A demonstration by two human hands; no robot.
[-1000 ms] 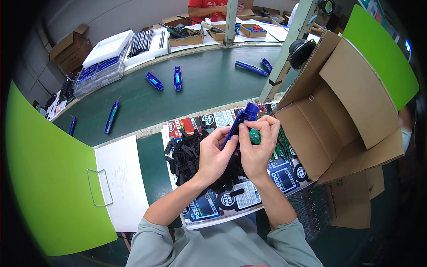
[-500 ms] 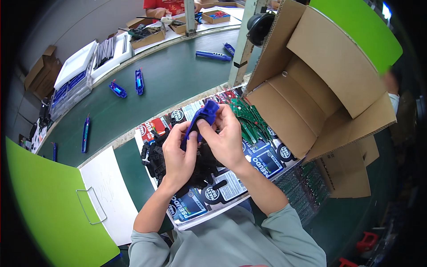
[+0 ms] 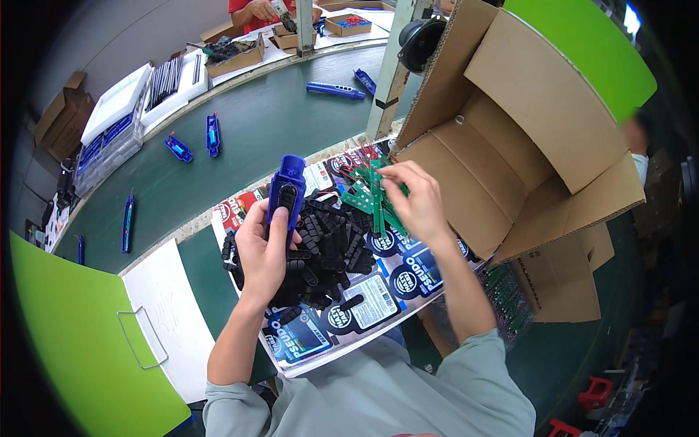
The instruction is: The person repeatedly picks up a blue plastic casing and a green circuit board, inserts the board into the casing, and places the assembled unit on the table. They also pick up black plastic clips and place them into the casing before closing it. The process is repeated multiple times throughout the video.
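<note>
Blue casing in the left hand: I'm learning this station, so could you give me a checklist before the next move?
1. Blue casing held in the left hand: ok.
2. Black piece inside the casing: ok, thumb against it.
3. Black piece fully seated: cannot tell.
4. Right hand at the green circuit boards: ok.
5. Right hand gripping one board: cannot tell.
6. Boards laid separately: not ok, they overlap in a heap.

- Even brightness bathes the green bench (image 3: 262, 109).
- A white light (image 3: 632, 16) glares at upper right.
- Fisheye distortion bows the bench's edges; corners fall to black.
- Lower right sits dim.
</note>
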